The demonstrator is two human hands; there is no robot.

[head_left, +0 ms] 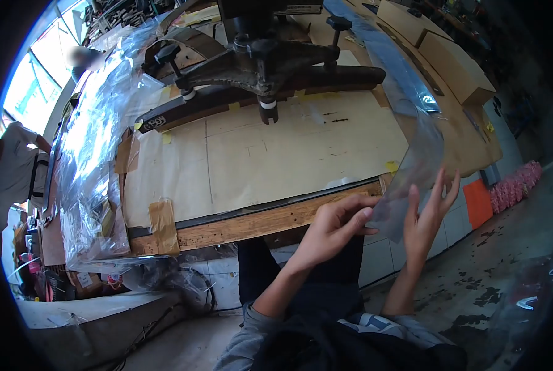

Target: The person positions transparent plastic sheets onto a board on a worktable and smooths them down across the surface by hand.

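View: head camera, looking forward and down over a workbench.
Left hand (343, 224): lower right of centre; fingers curled, thumb and forefinger pinched together on the near left edge of the clear plastic sheet (417, 145).
Right hand (426, 216): right of the left hand; fingers extended and spread upward, thumb apart from them. The hand is beside the sheet's lower part; firm hold cannot be confirmed.
Plastic sheet: right of centre, a bent, see-through strip running from between the hands up towards the bench's right side.
Work surface: pale paper (276, 157) across the centre, bearing a dark line and short marks; wooden edge strip (258, 221) along its near side; brown tape (163, 227) over the strip at lower left.
Clamp assembly: dark metal bracket (252, 69) at upper centre, above a long dark bar (227, 101) lying across the paper.
Left side: crumpled plastic wrap (94, 161) along the bench; a person (22, 164) in grey beyond it.
Right side: cardboard box (455, 69) at upper right; orange panel (478, 204) beside a pink bundle (516, 187) below.
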